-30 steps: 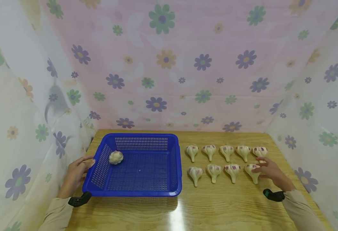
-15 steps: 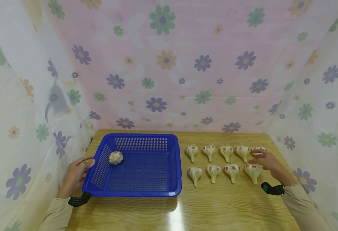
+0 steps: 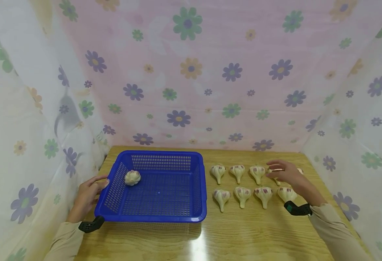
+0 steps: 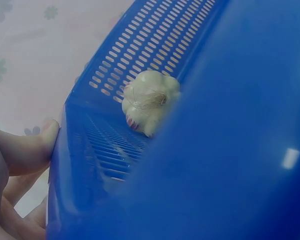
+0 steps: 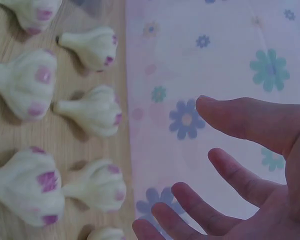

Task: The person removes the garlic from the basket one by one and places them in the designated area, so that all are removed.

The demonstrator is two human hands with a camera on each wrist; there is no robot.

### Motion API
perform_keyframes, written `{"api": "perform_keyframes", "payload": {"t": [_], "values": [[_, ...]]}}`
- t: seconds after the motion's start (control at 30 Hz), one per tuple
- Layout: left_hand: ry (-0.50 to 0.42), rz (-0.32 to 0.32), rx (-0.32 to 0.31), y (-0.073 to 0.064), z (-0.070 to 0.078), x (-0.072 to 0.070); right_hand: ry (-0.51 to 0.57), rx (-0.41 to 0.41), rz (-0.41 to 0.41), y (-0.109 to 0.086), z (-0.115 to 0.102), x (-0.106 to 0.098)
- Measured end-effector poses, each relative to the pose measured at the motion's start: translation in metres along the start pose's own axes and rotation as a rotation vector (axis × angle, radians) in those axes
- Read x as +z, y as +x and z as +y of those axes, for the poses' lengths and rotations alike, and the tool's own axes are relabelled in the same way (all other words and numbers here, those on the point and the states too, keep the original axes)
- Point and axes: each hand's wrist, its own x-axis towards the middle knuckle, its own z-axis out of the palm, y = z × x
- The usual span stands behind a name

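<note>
My left hand [image 3: 87,194] grips the left rim of a blue plastic basket [image 3: 158,219]. In the left wrist view the thumb [image 4: 45,137] meets the rim's edge, and the other fingers lie partly hidden outside the wall. One garlic bulb [image 3: 132,177] sits inside the basket near its left wall. Over the back row of garlic on the right hovers my right hand [image 3: 292,177], fingers spread and holding nothing. It partly covers a garlic bulb [image 3: 278,181] and the one at the row's right end [image 3: 300,170]. Nearest to its fingertips on the left is another bulb [image 3: 257,174].
Two rows of garlic bulbs stand right of the basket, among them a front-row bulb [image 3: 221,197] beside the basket wall. All lie on a wooden table [image 3: 243,235]. Flowered cloth [image 3: 210,72] hangs behind and at both sides.
My right hand has moved from the right end of the front row back and leftward over the back row. My left hand and the basket stay in place.
</note>
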Motion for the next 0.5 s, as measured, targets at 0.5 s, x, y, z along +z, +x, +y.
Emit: {"api": "perform_keyframes", "payload": {"t": [0.5], "values": [[-0.007, -0.007, -0.014, 0.000, 0.001, 0.000, 0.070, -0.071, -0.118, 0.017, -0.042, 0.033]]}}
